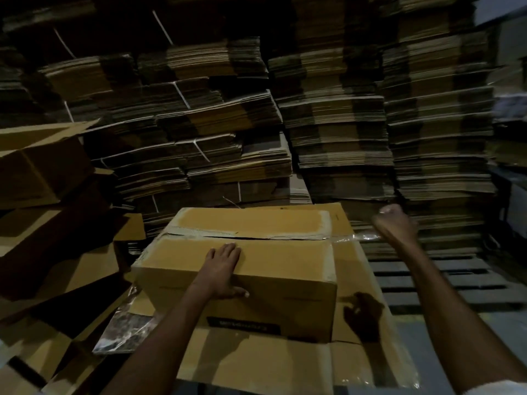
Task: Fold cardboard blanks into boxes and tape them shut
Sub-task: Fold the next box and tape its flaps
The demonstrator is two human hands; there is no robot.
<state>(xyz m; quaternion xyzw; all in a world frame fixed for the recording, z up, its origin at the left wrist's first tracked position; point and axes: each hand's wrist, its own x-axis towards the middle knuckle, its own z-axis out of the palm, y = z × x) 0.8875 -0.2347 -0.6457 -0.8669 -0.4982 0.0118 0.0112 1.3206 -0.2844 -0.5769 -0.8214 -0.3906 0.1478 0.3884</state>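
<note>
Two hands of ours are at work on one cardboard box (285, 269), which sits closed in the middle of the view on a flattened cardboard sheet (256, 363), its top flaps meeting along a seam (251, 237) that runs left to right.

Our left hand (222, 269) lies palm down on the near top flap, close to the front edge. The forearm reaches in from the lower left, nearly straight. The fingers are straight and lightly spread, pointing toward the seam without reaching it, and the thumb sticks out to the right along the box's front upper edge.

Our right hand (395, 223) is raised off to the right of the box, past its far right corner, with the forearm rising steeply from the lower right and the wrist bent. Its fingers are curled tight into a fist, knuckles up. A strip of clear tape (356, 238) stretches from the seam's right end to the underside of this fist. The hand is blurred, so we cannot tell whether a roll is in it.

A black label (242, 329) marks the box's front face. Behind it rise tall stacks of flat cardboard blanks (342, 124), some tied with white string. An open box (37, 166) stands at the left, and a slatted pallet (456, 280) lies at the right.
</note>
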